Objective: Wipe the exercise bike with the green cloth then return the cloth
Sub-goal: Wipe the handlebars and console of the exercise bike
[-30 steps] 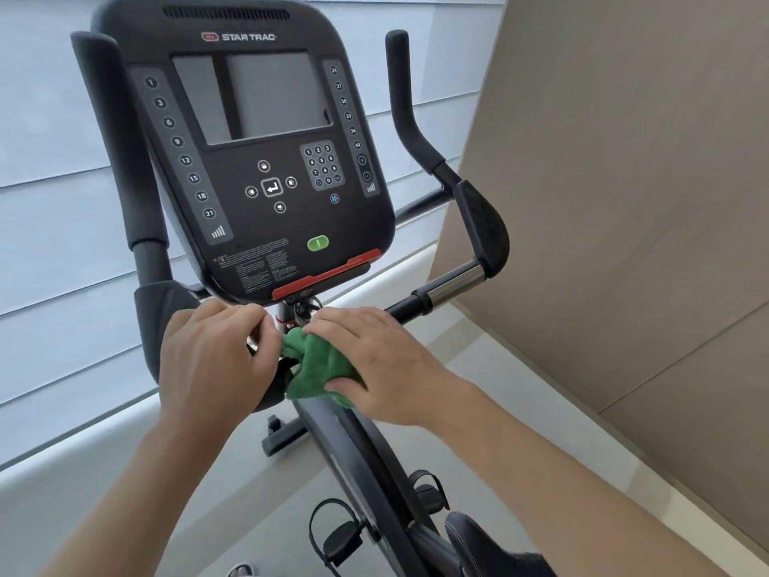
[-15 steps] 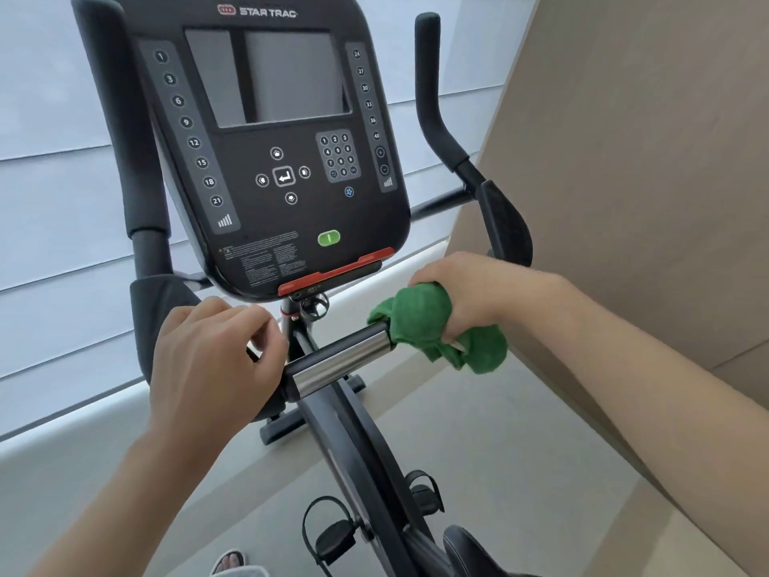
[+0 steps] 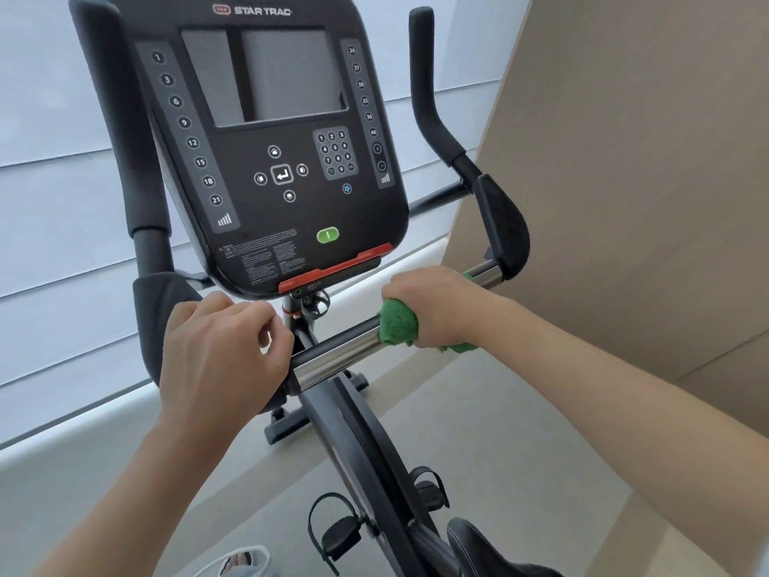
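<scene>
One exercise bike [image 3: 353, 426]: right hand [image 3: 437, 310] grips one green cloth [image 3: 397, 322] around the chrome handlebar [image 3: 337, 356]; left hand [image 3: 220, 347] clasps its left end. Two pedals [image 3: 339, 530].

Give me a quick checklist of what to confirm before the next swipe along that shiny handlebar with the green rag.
1. Green cloth held firmly: ok, the right hand is closed around it.
2. Cloth against the metal: ok, it is wrapped on the chrome handlebar.
3. Bike steadied: ok, the left hand grips the bar's left side near the stem.
4. Path to the right free: ok, bare chrome shows up to the black end grip.
5. Console out of the way: ok, it sits above and behind the bar.
6. Bar already clean: cannot tell, no dirt is visible either way.
</scene>
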Demonstrator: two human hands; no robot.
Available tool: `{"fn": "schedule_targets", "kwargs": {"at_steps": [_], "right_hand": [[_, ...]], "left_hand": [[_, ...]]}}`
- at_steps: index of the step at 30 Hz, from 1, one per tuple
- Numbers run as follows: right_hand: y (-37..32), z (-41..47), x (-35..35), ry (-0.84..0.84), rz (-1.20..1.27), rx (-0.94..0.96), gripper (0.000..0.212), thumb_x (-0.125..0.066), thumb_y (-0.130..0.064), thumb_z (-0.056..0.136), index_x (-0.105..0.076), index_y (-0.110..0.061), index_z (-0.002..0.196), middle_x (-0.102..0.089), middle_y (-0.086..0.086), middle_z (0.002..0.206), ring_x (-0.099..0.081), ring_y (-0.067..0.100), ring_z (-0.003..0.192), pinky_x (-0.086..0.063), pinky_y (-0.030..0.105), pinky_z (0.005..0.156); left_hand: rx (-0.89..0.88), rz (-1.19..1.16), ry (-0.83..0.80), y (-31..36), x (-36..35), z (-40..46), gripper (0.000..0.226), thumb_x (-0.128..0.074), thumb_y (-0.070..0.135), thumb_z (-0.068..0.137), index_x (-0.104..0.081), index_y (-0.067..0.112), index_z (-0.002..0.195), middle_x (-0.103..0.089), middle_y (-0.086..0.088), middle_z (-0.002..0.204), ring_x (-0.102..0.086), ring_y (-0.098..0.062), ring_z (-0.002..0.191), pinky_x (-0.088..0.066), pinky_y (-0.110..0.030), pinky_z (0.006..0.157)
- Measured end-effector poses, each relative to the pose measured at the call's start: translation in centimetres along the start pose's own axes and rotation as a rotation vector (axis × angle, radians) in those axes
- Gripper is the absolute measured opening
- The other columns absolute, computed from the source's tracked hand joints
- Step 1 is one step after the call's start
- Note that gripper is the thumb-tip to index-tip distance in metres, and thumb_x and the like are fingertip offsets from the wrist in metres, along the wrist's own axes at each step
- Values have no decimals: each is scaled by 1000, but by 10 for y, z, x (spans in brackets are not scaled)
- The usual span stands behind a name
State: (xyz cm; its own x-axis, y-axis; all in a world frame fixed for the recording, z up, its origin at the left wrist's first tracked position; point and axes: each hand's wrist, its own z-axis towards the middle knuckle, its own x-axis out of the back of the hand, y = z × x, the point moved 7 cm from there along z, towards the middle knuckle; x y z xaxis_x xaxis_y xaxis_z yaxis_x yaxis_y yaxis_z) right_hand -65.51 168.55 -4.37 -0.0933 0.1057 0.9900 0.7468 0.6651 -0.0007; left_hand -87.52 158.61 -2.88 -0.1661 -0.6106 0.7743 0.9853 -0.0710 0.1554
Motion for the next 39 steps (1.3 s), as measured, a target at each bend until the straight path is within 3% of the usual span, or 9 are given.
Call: {"fn": "schedule_targets", "kwargs": {"at_steps": [5,12,19,21,23,27,30,37,39], "right_hand": [[-24,-3,0,22,178,64,49,-89,-22,67,-56,-28,102,-58,-11,93,-59,15,85,-44,28,70],[-18,27,4,-414,66,0,39,-92,-32,63,-69,-27,95,-69,-8,87,-69,14,79,-62,31,63],[-30,-23,-5,654,-32,-72,14,-75,-16,77,-62,-13,82,-60,2,75,-55,25,64,-53,39,61],[-33,-29,-14,779,-30,-162,18,-75,-26,86,-64,-13,81,-61,5,75,-55,24,66,-50,36,64],[-30,-19,-10,663,-26,-128,17,-78,-24,81,-62,-17,83,-61,0,76,-58,23,68,-51,35,65],[-16,13,-2,-153,34,-102,35,-82,-21,64,-58,-33,86,-60,-13,81,-63,14,76,-50,29,62],[-13,24,0,-367,64,-110,42,-89,-23,60,-67,-29,94,-65,-7,91,-67,14,79,-62,32,62],[-29,-20,-10,559,23,-59,27,-78,-8,67,-63,-15,89,-62,0,81,-57,23,70,-51,37,64],[-34,-24,-11,622,29,-48,34,-81,-6,66,-66,-12,95,-64,4,86,-58,24,74,-52,38,66]], "left_hand": [[-14,6,0,-1,1,-2,34,-49,31,92,-52,24,59,-52,10,54,-46,-19,64,-36,-37,77],[-10,3,-9,-1,1,-1,34,-51,30,91,-49,23,58,-51,10,53,-44,-19,65,-38,-38,78],[-18,-25,8,1,6,-2,34,-49,30,93,-41,26,60,-42,11,53,-38,-17,63,-39,-39,76],[-23,-24,15,2,7,-2,35,-48,30,93,-40,26,59,-40,12,53,-37,-17,63,-39,-39,74],[-22,-29,30,3,8,-1,35,-48,30,93,-39,25,59,-39,13,53,-36,-17,62,-38,-38,73],[-24,-19,9,4,9,0,36,-49,31,93,-41,25,59,-40,13,54,-38,-17,63,-37,-37,73],[-23,-22,-3,4,10,-1,35,-48,31,92,-40,26,59,-37,13,53,-37,-16,62,-36,-35,73],[-27,-7,-28,2,9,-1,34,-55,27,91,-47,24,58,-38,13,53,-41,-17,63,-26,-31,74],[-29,-11,-42,3,9,-1,34,-59,25,90,-47,24,58,-38,13,54,-41,-17,63,-25,-31,74]]}}
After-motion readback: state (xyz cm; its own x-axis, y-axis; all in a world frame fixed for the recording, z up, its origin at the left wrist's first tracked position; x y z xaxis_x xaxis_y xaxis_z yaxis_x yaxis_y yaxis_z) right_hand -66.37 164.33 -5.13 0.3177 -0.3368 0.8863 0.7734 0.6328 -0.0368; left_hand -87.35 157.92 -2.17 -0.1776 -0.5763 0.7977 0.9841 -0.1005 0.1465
